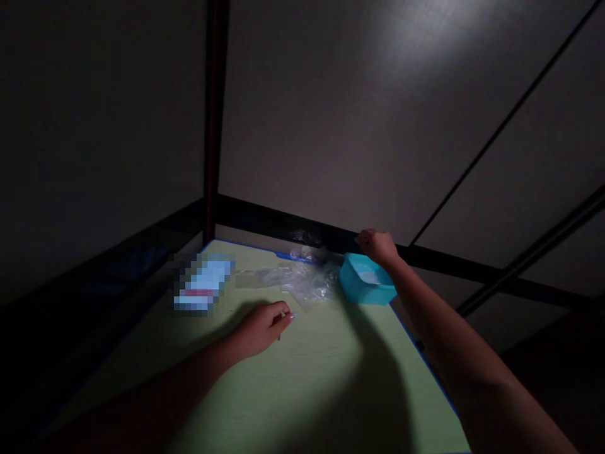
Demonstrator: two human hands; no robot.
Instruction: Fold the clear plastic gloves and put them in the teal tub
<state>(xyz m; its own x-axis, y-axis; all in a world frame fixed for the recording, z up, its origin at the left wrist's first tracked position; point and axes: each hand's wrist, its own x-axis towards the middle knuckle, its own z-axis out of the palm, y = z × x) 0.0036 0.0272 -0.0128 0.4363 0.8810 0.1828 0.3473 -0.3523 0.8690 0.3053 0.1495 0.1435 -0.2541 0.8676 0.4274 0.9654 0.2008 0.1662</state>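
Observation:
My left hand [265, 328] is low over the green tabletop [302, 372], with the thumb and fingers pinched together. A small glint shows at its fingertips, and I cannot make out whether something is held there. Above the rim of a teal plastic container [363, 291] is my right hand [379, 244], its fingers curled closed. What it grips, if anything, is hidden. Something pale [371, 277] lies inside the container. Crumpled clear plastic bags [307, 284] spread between the two hands toward the table's far edge.
A pixelated light-blue rectangular item [205, 285] lies on the tabletop's left side. Behind the table stands a dark-banded panel wall [302, 145], with a reddish-brown post [215, 113] at the corner. The table has a blue edge, and the light is dim.

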